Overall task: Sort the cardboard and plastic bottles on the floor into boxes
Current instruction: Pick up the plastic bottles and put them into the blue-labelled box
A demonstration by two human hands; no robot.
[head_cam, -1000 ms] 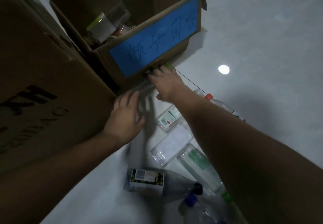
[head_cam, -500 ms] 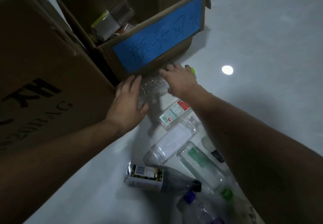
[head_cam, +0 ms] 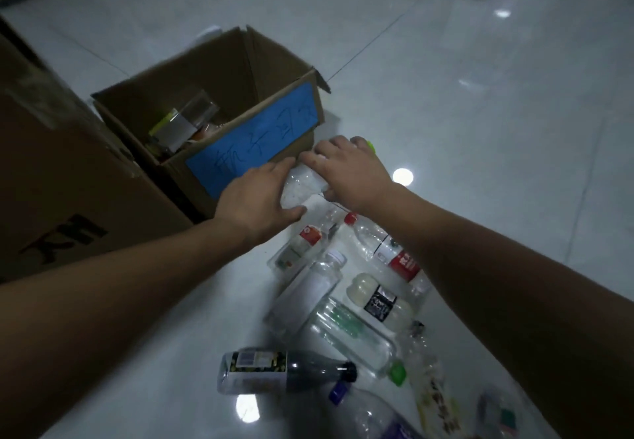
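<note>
At the far left stands a big brown box (head_cam: 61,178), closed side toward me, printed letters on it. Just beside it sits the open box (head_cam: 219,123) with a blue label (head_cam: 254,140) on its near wall; a few clear bottles already lie inside.

Next comes my left hand (head_cam: 257,198), fingers spread and pressed against the near end of a clear bottle (head_cam: 302,184). That bottle is held just in front of the labelled wall, below the rim, and I cannot tell whether it is clear of the floor (head_cam: 480,130). My right hand (head_cam: 350,171) covers its far end, curled over the top near a green cap (head_cam: 370,145). So both hands hold one bottle between them, neither fully wrapped round it.

Below and to the right lies the heap to be sorted: a bottle with a red cap (head_cam: 380,246), a white-lidded jar (head_cam: 312,291), a dark bottle (head_cam: 284,371) and others crowded together, touching.

My worry is the grip. A thin, crumpled bottle squeezed end to end may buckle and pop sideways, landing back in the heap. Lifting it too low could catch the box's wall and shove the box. My right forearm also passes close over the red-capped bottle and could roll it away.
</note>
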